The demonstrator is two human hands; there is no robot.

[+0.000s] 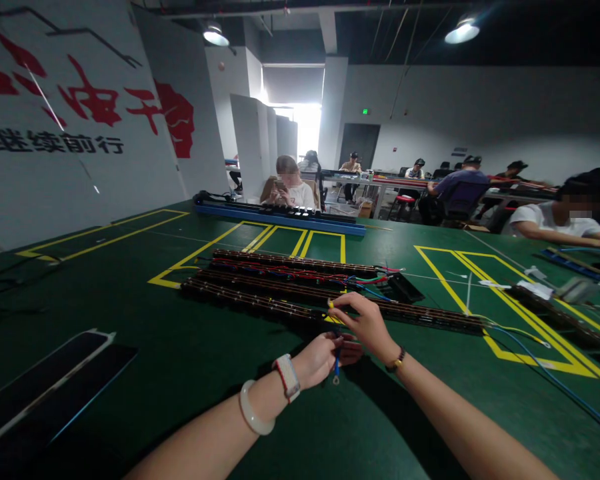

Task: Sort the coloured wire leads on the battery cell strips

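My left hand (320,360) is closed on a blue wire (337,367), whose ring terminal hangs below the fingers. Just above it, my right hand (369,323) pinches a small yellow piece (331,305), apparently the end of a yellow wire, between thumb and fingertips. Both hands are at the right end of the nearest long black strip (250,299), which has copper-coloured lines along it. Behind lie more such strips, one with red and blue wires (300,272) along it. Another strip (440,318) extends right, with yellow and blue leads at its end.
Yellow tape outlines mark the green table (205,380). A blue rail (280,220) lies along the far edge, and dark flat panels (55,380) at the left. A black block (405,287) sits beyond my right hand. Several people work at tables behind; one person (555,217) sits at the right.
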